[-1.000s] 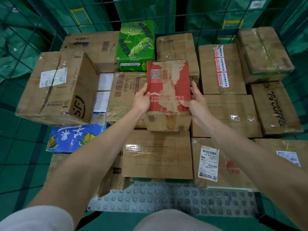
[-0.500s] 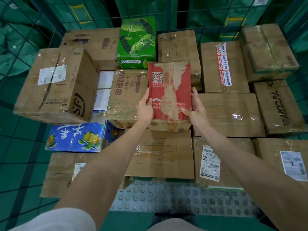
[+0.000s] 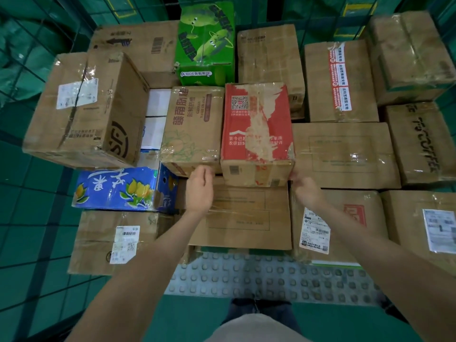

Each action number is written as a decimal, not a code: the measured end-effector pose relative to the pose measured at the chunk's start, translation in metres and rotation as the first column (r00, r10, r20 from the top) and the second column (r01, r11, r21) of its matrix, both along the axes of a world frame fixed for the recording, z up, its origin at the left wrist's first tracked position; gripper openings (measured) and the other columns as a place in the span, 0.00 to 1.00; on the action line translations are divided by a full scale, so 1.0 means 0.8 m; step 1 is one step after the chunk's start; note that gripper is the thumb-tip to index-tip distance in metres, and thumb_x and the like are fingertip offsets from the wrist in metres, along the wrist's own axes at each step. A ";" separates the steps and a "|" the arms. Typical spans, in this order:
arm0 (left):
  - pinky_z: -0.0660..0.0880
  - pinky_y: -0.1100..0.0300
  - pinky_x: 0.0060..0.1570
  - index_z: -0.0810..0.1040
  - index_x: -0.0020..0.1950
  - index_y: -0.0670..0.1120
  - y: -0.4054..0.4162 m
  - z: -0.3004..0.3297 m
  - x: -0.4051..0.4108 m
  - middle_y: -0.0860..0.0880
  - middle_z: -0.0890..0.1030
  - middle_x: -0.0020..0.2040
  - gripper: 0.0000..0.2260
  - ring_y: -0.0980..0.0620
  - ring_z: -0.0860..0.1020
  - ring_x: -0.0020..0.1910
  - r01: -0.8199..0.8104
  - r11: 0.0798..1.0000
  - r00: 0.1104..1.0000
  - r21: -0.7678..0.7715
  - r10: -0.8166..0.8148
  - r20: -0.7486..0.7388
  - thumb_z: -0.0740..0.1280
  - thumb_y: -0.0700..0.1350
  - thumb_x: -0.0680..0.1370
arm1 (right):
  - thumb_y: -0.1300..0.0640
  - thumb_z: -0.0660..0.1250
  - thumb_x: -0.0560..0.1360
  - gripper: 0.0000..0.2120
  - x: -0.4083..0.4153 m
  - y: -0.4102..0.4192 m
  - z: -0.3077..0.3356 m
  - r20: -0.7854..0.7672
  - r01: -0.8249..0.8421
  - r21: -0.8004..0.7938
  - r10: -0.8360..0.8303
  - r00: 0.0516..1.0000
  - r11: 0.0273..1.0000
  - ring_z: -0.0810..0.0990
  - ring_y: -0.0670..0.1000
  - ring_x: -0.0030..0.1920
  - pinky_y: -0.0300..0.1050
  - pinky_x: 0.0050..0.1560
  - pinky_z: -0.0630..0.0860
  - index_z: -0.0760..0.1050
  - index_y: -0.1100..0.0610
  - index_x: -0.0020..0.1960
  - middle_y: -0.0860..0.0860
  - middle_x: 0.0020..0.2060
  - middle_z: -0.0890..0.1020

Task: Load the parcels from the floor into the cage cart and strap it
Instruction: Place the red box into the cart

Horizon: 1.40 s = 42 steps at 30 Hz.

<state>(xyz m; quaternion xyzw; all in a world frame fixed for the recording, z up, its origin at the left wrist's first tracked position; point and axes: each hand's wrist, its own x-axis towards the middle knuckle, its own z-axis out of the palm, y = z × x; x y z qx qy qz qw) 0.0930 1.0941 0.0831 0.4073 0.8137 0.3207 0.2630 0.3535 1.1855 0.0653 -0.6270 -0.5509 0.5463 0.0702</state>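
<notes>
Both hands empty: left hand (image 3: 200,188) loosely curled just off the near-left corner of the red-topped parcel (image 3: 256,124), right hand (image 3: 304,190) blurred at its near-right corner, contact unclear. Red-topped parcel sits among stacked cartons, touching the orange-print carton (image 3: 192,127) on its left, green carton (image 3: 207,43) behind that. Studded cart floor (image 3: 271,275) lies nearer than the red-topped parcel.

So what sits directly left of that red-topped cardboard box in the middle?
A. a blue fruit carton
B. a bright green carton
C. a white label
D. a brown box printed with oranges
D: the brown box printed with oranges stands flush against the left side of the red-topped cardboard box.
</notes>
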 end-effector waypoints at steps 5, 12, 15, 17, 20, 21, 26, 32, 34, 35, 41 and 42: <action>0.52 0.45 0.73 0.60 0.78 0.52 -0.022 -0.041 -0.042 0.50 0.61 0.78 0.25 0.49 0.55 0.77 0.346 0.774 0.859 -0.530 -0.489 -0.152 0.54 0.60 0.82 | 0.44 0.70 0.75 0.39 0.004 0.003 -0.019 0.214 -0.346 -0.030 0.344 0.914 0.938 0.55 0.60 0.75 0.59 0.71 0.63 0.54 0.47 0.79 0.54 0.72 0.68; 0.50 0.43 0.75 0.56 0.80 0.52 0.002 -0.062 -0.046 0.47 0.58 0.78 0.35 0.46 0.52 0.78 0.346 0.724 0.806 -0.596 -0.555 -0.207 0.55 0.68 0.78 | 0.41 0.61 0.80 0.30 -0.014 0.021 -0.040 0.404 -0.398 0.007 0.362 0.840 0.917 0.63 0.59 0.65 0.53 0.61 0.67 0.61 0.54 0.76 0.57 0.59 0.75; 0.51 0.40 0.73 0.58 0.78 0.54 0.009 -0.062 -0.030 0.44 0.58 0.75 0.33 0.42 0.53 0.76 0.295 0.717 0.832 -0.631 -0.518 -0.199 0.53 0.69 0.78 | 0.40 0.61 0.79 0.28 -0.012 0.018 -0.050 0.437 -0.383 0.053 0.323 0.839 0.922 0.65 0.61 0.63 0.55 0.61 0.69 0.66 0.56 0.73 0.59 0.60 0.77; 0.53 0.38 0.71 0.62 0.76 0.55 0.010 -0.060 -0.020 0.43 0.59 0.72 0.30 0.40 0.56 0.73 0.245 0.733 0.855 -0.634 -0.472 -0.216 0.52 0.68 0.79 | 0.39 0.61 0.79 0.27 -0.011 0.014 -0.052 0.445 -0.378 0.109 0.295 0.846 0.919 0.69 0.62 0.61 0.56 0.59 0.71 0.71 0.57 0.69 0.59 0.58 0.79; 0.58 0.35 0.67 0.66 0.72 0.55 0.012 -0.055 -0.008 0.43 0.61 0.70 0.26 0.39 0.58 0.69 0.175 0.751 0.893 -0.637 -0.393 -0.217 0.52 0.67 0.79 | 0.37 0.61 0.77 0.28 -0.011 0.006 -0.052 0.409 -0.335 0.186 0.237 0.881 0.924 0.75 0.64 0.54 0.58 0.52 0.75 0.73 0.60 0.64 0.60 0.51 0.81; 0.60 0.34 0.66 0.66 0.72 0.55 0.013 -0.053 -0.006 0.43 0.60 0.70 0.26 0.39 0.58 0.69 0.159 0.748 0.902 -0.644 -0.376 -0.214 0.52 0.67 0.79 | 0.36 0.61 0.77 0.29 -0.013 0.004 -0.050 0.400 -0.311 0.197 0.214 0.891 0.930 0.76 0.64 0.53 0.58 0.51 0.75 0.72 0.60 0.63 0.61 0.49 0.81; 0.63 0.35 0.62 0.69 0.71 0.56 0.014 -0.048 -0.003 0.43 0.60 0.71 0.27 0.39 0.58 0.70 0.125 0.730 0.910 -0.671 -0.355 -0.216 0.51 0.68 0.79 | 0.43 0.66 0.78 0.22 -0.021 -0.001 -0.047 0.376 -0.199 0.210 0.109 0.920 0.957 0.78 0.65 0.48 0.51 0.40 0.71 0.73 0.63 0.54 0.61 0.43 0.80; 0.62 0.35 0.62 0.72 0.68 0.55 0.018 -0.055 0.004 0.43 0.64 0.70 0.25 0.39 0.58 0.70 0.053 0.731 0.924 -0.681 -0.295 -0.245 0.52 0.67 0.80 | 0.47 0.72 0.75 0.16 -0.026 0.006 -0.045 0.325 -0.136 0.139 0.085 0.942 0.981 0.79 0.63 0.50 0.48 0.42 0.71 0.77 0.60 0.50 0.59 0.42 0.80; 0.62 0.34 0.62 0.73 0.67 0.54 0.021 -0.059 0.006 0.43 0.65 0.69 0.23 0.38 0.58 0.70 0.008 0.721 0.933 -0.693 -0.255 -0.255 0.54 0.65 0.80 | 0.48 0.73 0.75 0.18 -0.032 0.007 -0.043 0.325 -0.119 0.123 0.074 0.943 0.985 0.80 0.63 0.52 0.46 0.42 0.70 0.79 0.61 0.57 0.61 0.48 0.82; 0.61 0.33 0.63 0.73 0.68 0.54 0.023 -0.061 0.006 0.43 0.65 0.69 0.23 0.39 0.58 0.70 0.003 0.715 0.940 -0.699 -0.241 -0.243 0.54 0.65 0.80 | 0.49 0.73 0.74 0.19 -0.034 0.007 -0.042 0.326 -0.108 0.121 0.063 0.943 0.987 0.79 0.63 0.53 0.46 0.43 0.70 0.79 0.61 0.58 0.61 0.50 0.82; 0.44 0.34 0.71 0.73 0.68 0.52 0.016 -0.071 -0.003 0.46 0.67 0.70 0.19 0.44 0.62 0.73 0.019 0.878 0.998 -0.478 -0.047 -0.047 0.60 0.58 0.80 | 0.58 0.74 0.74 0.18 -0.019 0.004 -0.042 0.142 0.028 0.128 -0.047 0.989 0.991 0.80 0.58 0.54 0.43 0.47 0.71 0.76 0.62 0.62 0.54 0.44 0.81; 0.44 0.35 0.73 0.73 0.68 0.52 0.011 -0.071 -0.007 0.48 0.69 0.70 0.18 0.46 0.65 0.72 0.007 0.915 1.000 -0.404 -0.011 -0.006 0.60 0.56 0.81 | 0.59 0.74 0.74 0.21 -0.017 0.002 -0.039 0.072 0.079 0.123 -0.089 0.993 0.989 0.80 0.57 0.55 0.43 0.50 0.72 0.75 0.61 0.65 0.54 0.46 0.82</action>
